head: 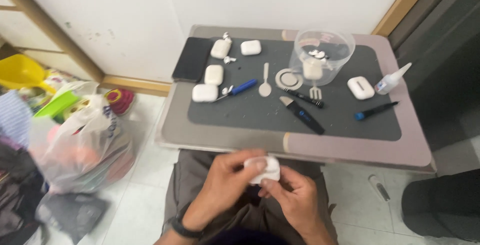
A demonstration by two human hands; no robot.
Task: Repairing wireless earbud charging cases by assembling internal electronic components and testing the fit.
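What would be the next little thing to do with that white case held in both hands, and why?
Probably bring the white case up onto the dark mat by the tools. Both the left hand and the right hand hold it over the lap, below the table's edge, while the blue-handled tool and the black pry tool lie out of reach there. Whether the case is open, I cannot tell.

The left hand [227,180] and right hand [295,197] are both bare, with no gloves and no rings visible. Both forearms are uncovered as far as the near edge of the view, so no sleeves show. The left wrist carries a narrow black band [186,229], smooth and dark, wrapped fully around the wrist. The right wrist is bare. The legs are clad in grey-brown trousers [192,185] of plain fabric, with soft folds across the lap.
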